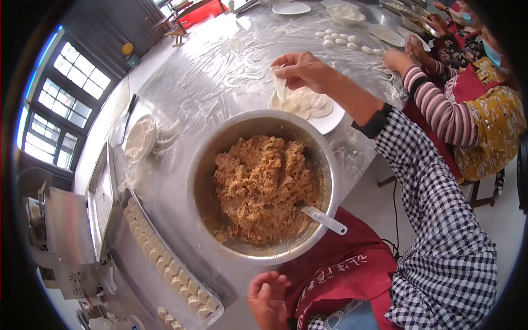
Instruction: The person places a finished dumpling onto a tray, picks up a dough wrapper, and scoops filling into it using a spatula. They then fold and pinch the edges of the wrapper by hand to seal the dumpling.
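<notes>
Dumpling wrapper (279,85) | 12 o'clock of filling bowl (330,165), above wrapper plate (333,125) | right hand (303,70) grip pinching its edge | left hand (268,297) at 6 o'clock, apparently open, empty | advise: peel one sheet slowly.

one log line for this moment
right hand pinches wrapper over plate | left hand empty, near bowl | spoon in filling

Shiny metal bowl (330,181) holds coarse, crumbly filling (261,187); the steel table (220,60) is dulled by flour.
</notes>
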`<act>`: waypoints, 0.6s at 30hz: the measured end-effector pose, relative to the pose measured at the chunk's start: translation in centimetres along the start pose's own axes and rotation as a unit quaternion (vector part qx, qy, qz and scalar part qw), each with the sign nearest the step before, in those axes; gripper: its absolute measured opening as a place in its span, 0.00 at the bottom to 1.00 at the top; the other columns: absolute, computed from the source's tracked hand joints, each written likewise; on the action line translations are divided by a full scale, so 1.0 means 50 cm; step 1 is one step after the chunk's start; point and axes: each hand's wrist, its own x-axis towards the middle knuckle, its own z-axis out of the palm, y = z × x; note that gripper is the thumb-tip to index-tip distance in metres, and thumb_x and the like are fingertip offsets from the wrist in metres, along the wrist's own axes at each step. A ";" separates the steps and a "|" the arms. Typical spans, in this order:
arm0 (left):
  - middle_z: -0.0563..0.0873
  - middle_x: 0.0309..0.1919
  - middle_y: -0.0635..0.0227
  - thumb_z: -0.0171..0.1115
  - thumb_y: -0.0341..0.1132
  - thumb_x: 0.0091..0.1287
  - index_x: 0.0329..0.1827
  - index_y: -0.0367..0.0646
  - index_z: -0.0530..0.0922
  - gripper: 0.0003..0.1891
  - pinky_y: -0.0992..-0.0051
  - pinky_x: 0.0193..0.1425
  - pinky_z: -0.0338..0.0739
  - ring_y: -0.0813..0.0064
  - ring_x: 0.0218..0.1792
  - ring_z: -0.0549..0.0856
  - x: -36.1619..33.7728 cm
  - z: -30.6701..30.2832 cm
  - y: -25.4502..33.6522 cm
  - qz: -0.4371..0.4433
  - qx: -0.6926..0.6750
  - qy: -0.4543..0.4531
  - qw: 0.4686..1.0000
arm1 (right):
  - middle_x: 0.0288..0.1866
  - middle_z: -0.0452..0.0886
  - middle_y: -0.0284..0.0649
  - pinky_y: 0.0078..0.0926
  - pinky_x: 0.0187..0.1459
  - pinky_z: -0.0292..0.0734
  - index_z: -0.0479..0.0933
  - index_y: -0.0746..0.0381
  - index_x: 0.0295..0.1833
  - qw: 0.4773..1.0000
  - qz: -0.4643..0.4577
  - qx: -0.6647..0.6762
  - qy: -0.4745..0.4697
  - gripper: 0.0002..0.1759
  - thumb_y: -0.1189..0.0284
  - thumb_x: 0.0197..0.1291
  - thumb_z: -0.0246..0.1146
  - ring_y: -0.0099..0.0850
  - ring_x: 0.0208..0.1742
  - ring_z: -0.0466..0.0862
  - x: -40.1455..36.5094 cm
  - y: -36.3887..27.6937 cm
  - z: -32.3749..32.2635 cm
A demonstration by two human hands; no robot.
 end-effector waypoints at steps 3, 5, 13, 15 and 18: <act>0.76 0.55 0.56 0.53 0.35 0.66 0.60 0.37 0.66 0.21 0.64 0.55 0.76 0.63 0.53 0.79 0.002 0.013 0.023 0.077 0.019 -0.095 0.992 | 0.30 0.80 0.34 0.15 0.30 0.77 0.76 0.64 0.46 0.996 -0.052 -0.040 -0.058 0.15 0.72 0.53 0.66 0.20 0.28 0.80 -0.065 -0.061 0.054; 0.75 0.56 0.52 0.51 0.35 0.67 0.62 0.35 0.64 0.22 0.58 0.60 0.72 0.58 0.56 0.77 0.002 0.039 0.039 0.066 0.006 -0.088 0.994 | 0.29 0.80 0.33 0.14 0.31 0.76 0.78 0.64 0.45 0.974 -0.148 -0.134 -0.109 0.13 0.72 0.54 0.64 0.19 0.28 0.80 -0.125 -0.099 0.103; 0.61 0.67 0.53 0.46 0.50 0.69 0.68 0.38 0.55 0.32 0.56 0.67 0.63 0.57 0.67 0.63 -0.015 0.082 0.067 0.022 -0.198 -0.107 0.974 | 0.28 0.79 0.45 0.35 0.31 0.76 0.75 0.61 0.39 0.840 -0.314 -0.159 -0.414 0.13 0.76 0.44 0.62 0.42 0.30 0.81 -0.399 -0.086 0.334; 0.60 0.68 0.53 0.46 0.52 0.68 0.69 0.38 0.55 0.33 0.55 0.68 0.60 0.57 0.68 0.61 -0.014 0.080 0.069 0.010 -0.279 -0.128 0.952 | 0.33 0.80 0.44 0.32 0.32 0.79 0.76 0.62 0.41 0.830 -0.309 -0.172 -0.431 0.14 0.77 0.44 0.64 0.40 0.32 0.82 -0.413 -0.097 0.331; 0.60 0.68 0.53 0.48 0.56 0.65 0.69 0.37 0.54 0.37 0.55 0.71 0.54 0.57 0.69 0.59 -0.001 0.088 0.065 0.004 -0.356 -0.168 0.919 | 0.40 0.82 0.45 0.27 0.38 0.81 0.78 0.64 0.42 0.860 -0.341 -0.170 -0.339 0.18 0.81 0.40 0.68 0.38 0.39 0.83 -0.394 -0.116 0.277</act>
